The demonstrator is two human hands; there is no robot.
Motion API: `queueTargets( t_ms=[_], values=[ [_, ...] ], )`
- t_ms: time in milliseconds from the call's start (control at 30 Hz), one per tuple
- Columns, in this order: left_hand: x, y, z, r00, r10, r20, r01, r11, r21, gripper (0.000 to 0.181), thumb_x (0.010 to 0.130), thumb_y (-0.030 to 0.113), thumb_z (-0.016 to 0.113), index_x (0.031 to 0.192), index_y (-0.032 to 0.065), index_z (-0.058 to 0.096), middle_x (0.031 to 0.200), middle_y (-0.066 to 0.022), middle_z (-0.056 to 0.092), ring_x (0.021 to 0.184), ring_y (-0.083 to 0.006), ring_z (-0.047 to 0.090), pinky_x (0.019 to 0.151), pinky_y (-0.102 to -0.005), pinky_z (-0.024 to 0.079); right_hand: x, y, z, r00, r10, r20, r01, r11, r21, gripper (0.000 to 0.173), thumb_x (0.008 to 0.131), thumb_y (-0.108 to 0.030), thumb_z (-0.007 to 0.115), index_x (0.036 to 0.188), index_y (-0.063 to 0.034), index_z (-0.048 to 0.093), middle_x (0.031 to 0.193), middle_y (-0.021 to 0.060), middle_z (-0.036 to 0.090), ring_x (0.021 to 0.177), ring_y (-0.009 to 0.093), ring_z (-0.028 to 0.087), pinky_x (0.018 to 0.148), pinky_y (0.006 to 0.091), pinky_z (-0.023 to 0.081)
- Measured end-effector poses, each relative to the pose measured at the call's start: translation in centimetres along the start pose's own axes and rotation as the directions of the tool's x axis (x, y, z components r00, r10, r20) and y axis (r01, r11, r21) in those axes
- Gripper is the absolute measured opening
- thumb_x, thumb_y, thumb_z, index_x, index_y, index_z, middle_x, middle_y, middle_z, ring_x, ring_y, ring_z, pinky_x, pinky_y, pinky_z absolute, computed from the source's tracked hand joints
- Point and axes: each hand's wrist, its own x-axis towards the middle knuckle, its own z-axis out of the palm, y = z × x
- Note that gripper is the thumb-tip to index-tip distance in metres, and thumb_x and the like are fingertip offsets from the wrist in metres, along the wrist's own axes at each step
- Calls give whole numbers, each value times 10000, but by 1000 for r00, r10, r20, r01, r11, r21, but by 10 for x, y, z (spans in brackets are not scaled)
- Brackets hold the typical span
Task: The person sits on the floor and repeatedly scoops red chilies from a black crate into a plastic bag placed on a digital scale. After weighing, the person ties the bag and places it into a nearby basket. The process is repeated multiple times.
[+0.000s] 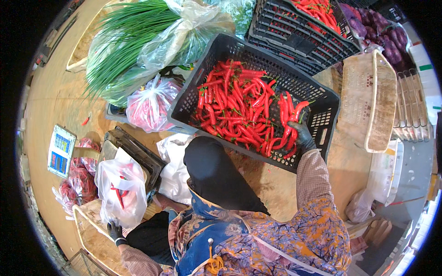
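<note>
My right hand [302,136], in a dark glove, grips a bunch of red chili peppers [289,115] at the right end of a black plastic crate [293,67]. Loose red chilies [238,103] cover much of the crate's floor. At lower left, my gloved left hand [116,232] is at the near edge of a white plastic bag [136,203] and seems to hold it. A few red chilies [119,196] show in the bag. The bag rests on a scale platform [110,150], whose display unit [61,150] stands to its left.
Green scallions [138,38] in clear plastic lie beyond the scale. A tied bag of red produce [153,103] sits beside my crate. Another black crate of chilies [300,38] stands behind it. Pale baskets [366,100] are at right, near purple eggplants [390,41]. More filled bags [77,186] lie left.
</note>
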Motion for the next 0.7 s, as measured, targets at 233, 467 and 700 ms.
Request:
queueTargets(
  t_ms=[233, 467, 700],
  values=[
    [8, 25, 56, 966, -87, -245, 37, 979, -200, 285, 750, 186, 593, 970, 28, 503, 871, -56, 528, 751, -167, 486, 615, -288, 417, -22, -39, 38, 977, -214, -22, 213, 949, 235, 346, 695, -14, 570, 1026, -49, 474, 931, 65, 557, 828, 195, 555, 727, 332, 462],
    [26, -16, 66, 872, 432, -229, -294, 838, 460, 282, 788, 169, 490, 1031, 26, 496, 995, -111, 520, 871, -201, 485, 758, -285, 385, -23, -55, 169, 930, -258, 263, 233, 965, 122, 335, 718, -120, 572, 1027, -43, 469, 899, 56, 557, 788, 160, 557, 705, 294, 462],
    [0, 83, 116, 898, 49, -437, -198, 932, -304, 305, 804, 255, 498, 936, -15, 551, 804, -103, 559, 718, -179, 504, 654, -283, 407, -59, 15, 380, 698, -108, 708, 131, 991, 22, 490, 679, -54, 543, 1142, -68, 380, 1002, 73, 493, 909, 223, 501, 767, 362, 439]
  ],
)
